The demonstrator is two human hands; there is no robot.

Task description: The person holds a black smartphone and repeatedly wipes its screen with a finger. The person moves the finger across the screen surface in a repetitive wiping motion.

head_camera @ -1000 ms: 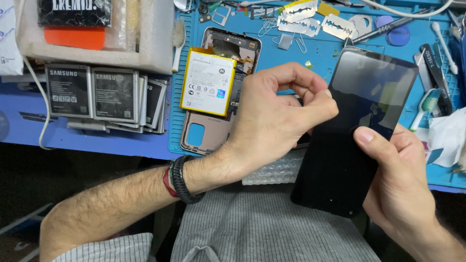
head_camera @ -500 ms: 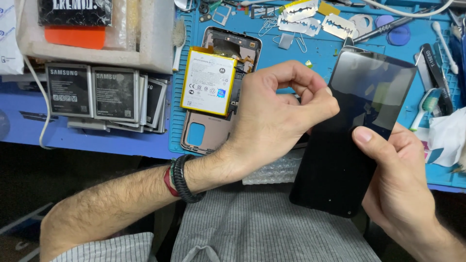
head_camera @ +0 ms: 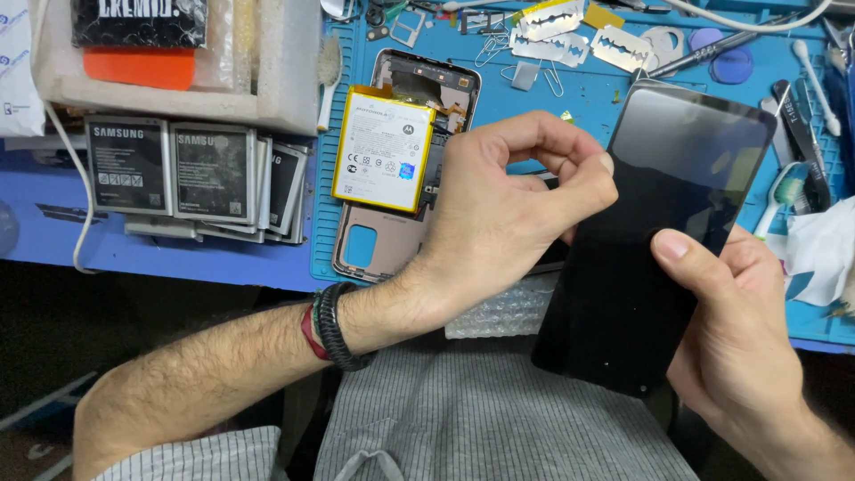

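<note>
Razor blades, stacked batteries, swab

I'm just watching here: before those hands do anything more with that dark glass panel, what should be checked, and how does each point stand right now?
1. Right hand grips the black glass screen panel, thumb on its face: ok.
2. Left hand pinches at the panel's left edge: ok; what the fingertips hold, cannot tell.
3. Panel glass unbroken: no cracks visible, ok.
4. Opened phone body with yellow-edged white battery lies apart from both hands: ok.
5. Loose razor blades on the blue work mat, away from the hands: ok.
</note>
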